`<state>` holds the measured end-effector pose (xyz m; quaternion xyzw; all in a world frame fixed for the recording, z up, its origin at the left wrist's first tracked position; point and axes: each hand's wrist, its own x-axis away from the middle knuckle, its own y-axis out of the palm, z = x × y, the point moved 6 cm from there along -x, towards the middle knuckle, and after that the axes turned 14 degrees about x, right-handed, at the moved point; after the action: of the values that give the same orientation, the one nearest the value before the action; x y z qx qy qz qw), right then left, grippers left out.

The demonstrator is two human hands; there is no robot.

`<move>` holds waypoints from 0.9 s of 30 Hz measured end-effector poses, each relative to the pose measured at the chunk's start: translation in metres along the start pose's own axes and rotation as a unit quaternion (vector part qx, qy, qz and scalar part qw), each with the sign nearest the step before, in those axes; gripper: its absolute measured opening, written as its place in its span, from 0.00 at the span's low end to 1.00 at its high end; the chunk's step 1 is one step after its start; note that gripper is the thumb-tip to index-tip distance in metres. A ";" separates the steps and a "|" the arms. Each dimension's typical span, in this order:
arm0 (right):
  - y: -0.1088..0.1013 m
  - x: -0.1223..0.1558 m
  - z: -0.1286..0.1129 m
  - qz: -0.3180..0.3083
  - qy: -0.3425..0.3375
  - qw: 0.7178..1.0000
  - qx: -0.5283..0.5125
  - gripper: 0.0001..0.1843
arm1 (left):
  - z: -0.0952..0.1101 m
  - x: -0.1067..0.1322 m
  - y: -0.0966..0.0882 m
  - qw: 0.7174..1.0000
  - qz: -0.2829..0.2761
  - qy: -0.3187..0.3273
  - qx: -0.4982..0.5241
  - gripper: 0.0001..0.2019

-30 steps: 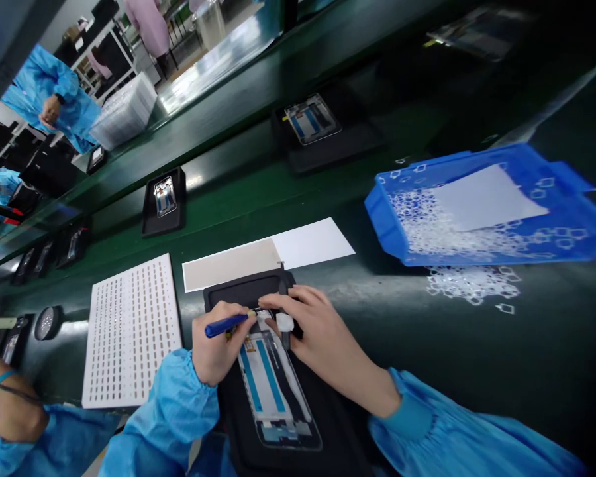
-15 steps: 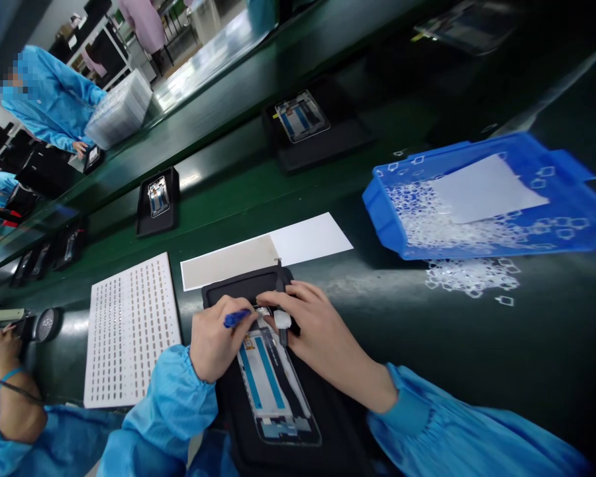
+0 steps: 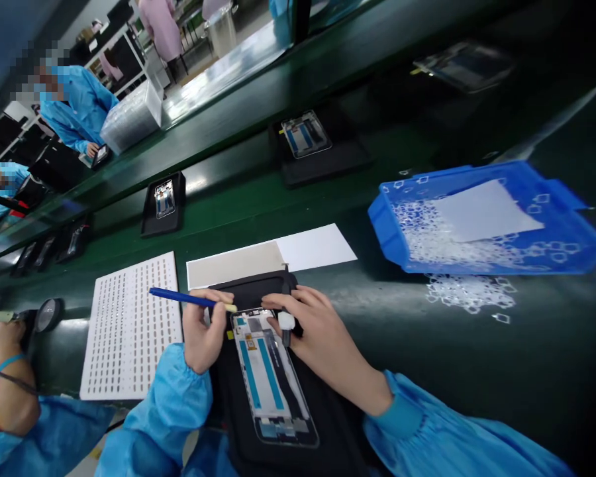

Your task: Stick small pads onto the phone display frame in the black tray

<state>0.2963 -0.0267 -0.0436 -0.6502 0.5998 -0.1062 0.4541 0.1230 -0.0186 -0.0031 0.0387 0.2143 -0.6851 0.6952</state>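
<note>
Blue stick swung leftward, pinched between left fingers

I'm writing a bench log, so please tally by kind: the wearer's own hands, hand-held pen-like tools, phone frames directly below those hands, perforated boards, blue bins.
Left hand and right hand: 2
Blue pen-like tool: 1
Phone frame: 1
Perforated white board: 1
Blue bin: 1
Total: 6

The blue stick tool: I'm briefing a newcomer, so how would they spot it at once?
On the green bench, find the black tray at the bottom centre of the picture. At its upper left, the left hand holds the blue stick tool. A slim dark-blue shaft with a pale yellow tip sets it apart from the flat, lighter blue strips on the phone-like frame.
</note>
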 end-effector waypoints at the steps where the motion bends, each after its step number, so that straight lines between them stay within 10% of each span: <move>1: 0.000 0.000 0.001 0.003 0.001 1.000 0.001 0.15 | 0.003 0.001 -0.003 1.000 -0.006 0.011 -0.001 0.07; 6: 0.003 0.002 0.002 0.009 -0.007 1.000 0.008 0.12 | 0.010 0.015 0.016 0.930 -0.199 0.118 -0.287 0.11; 11: -0.001 0.002 0.000 0.020 -0.012 1.000 0.016 0.11 | 0.007 0.024 0.030 0.847 -0.249 0.187 -0.431 0.13; 27: -0.020 0.005 0.005 0.081 0.023 0.993 -0.084 0.17 | -0.003 0.028 0.033 0.837 -0.261 0.180 -0.445 0.14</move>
<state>0.3152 -0.0318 -0.0340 -0.6328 0.6675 -0.0334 0.3909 0.1538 -0.0419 -0.0233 -0.2100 0.6195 -0.6529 0.3819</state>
